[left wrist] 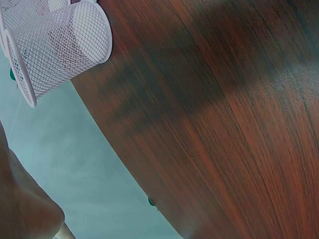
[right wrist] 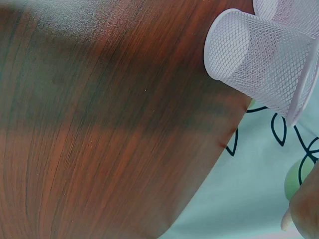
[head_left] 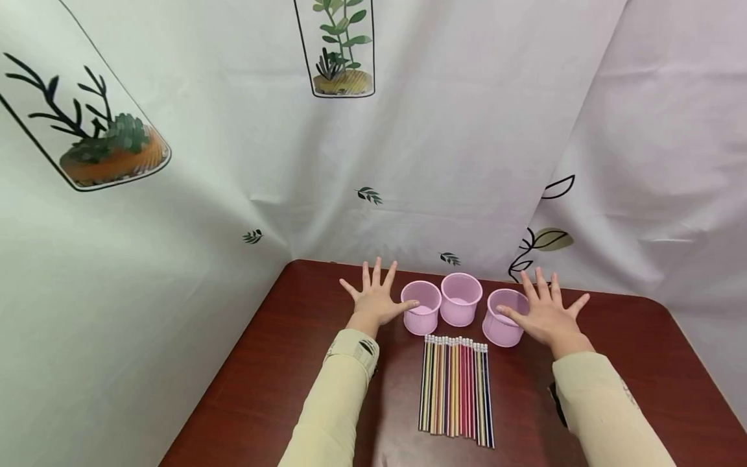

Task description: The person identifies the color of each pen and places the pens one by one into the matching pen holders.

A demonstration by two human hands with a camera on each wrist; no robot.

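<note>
At the near side of the dark red-brown table, two pale sleeves, the left sleeve and the right sleeve, reach forward on either side of a row of pencils. The pencils lie side by side on the table, dark, gold and red, their whitish ends pointing away from the person. Further on, the left hand and the right hand are spread wide, fingers splayed, both holding nothing. Each thumb overlaps an outer cup in the head view; whether it touches, one cannot tell. Just beyond the pencils stand three upright pink mesh cups: the left cup and the middle cup close together, the right cup a little nearer the person. Behind the table hangs a pale cloth printed with leaves and potted plants
</note>
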